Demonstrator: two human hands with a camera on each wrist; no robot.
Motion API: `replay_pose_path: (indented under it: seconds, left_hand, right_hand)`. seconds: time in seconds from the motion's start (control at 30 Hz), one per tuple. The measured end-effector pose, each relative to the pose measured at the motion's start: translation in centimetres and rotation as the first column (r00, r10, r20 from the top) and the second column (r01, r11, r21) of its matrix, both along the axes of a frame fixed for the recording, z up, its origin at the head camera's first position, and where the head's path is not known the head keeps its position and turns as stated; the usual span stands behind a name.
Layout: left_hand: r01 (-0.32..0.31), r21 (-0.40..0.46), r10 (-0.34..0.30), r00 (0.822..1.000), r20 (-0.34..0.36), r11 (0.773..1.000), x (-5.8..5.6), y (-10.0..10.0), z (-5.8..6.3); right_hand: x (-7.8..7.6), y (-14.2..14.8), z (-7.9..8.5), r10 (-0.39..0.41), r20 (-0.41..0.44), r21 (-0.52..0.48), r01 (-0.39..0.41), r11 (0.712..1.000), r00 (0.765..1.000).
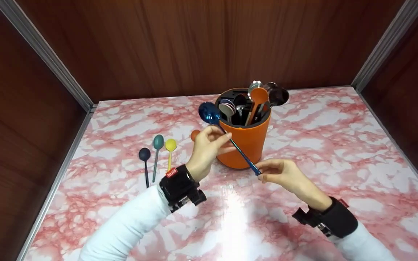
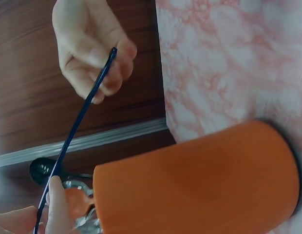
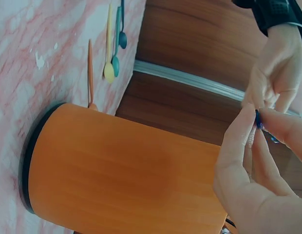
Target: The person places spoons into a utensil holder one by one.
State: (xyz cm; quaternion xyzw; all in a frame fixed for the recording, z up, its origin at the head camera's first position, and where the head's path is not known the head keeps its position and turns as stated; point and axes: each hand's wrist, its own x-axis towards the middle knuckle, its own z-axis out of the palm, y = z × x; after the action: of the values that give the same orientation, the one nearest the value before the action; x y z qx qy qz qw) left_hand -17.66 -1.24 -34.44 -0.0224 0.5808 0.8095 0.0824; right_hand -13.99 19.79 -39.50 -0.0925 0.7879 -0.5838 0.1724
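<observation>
A shiny blue metal spoon [image 1: 209, 112] with a long twisted handle is held aslant in front of an orange utensil holder [image 1: 245, 145]. My left hand [image 1: 209, 148] pinches its handle just below the bowl. Down at the handle's end, my right hand [image 1: 281, 172] grips the tip between thumb and fingers. In the left wrist view the blue handle [image 2: 75, 124] runs from one hand to the other. The right wrist view shows the handle's tip [image 3: 258, 119] between the right thumb and fingers, with the bowl mostly hidden.
Several spoons, among them an orange spoon [image 1: 259, 96] and a striped one [image 1: 227, 107], stand in the holder. On the marbled table lie a dark spoon [image 1: 144, 154], a green spoon [image 1: 158, 142], a yellow spoon [image 1: 171, 145] and an orange spoon [image 3: 90, 73]. Wooden panels enclose the table.
</observation>
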Motion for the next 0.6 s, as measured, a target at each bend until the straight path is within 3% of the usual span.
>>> replay_pose_path:
  seconds: [0.23,0.37,0.47,0.6]
  left_hand:
    - [-0.082,-0.003,0.082,0.995,-0.058,0.997,-1.2,-0.7,1.7]
    - [-0.146,-0.023,0.142,0.981,-0.131,0.989,-2.1,-1.2,2.8]
    - [-0.209,-0.027,0.198,0.957,-0.212,0.978,-2.8,-1.4,3.6]
    - [-0.292,-0.031,0.264,0.900,-0.347,0.956,-3.7,-1.6,4.2]
  right_hand:
    - [0.2,0.6,-1.0,0.048,-0.006,-0.008,-0.048,0.999,0.999]
    - [0.4,0.8,-1.9,0.065,0.001,-0.002,-0.065,0.998,0.998]
    - [0.6,1.0,-2.4,0.070,0.021,-0.019,-0.070,0.997,0.997]
    - [0.8,1.3,-2.9,0.068,0.044,-0.029,-0.067,0.997,0.997]
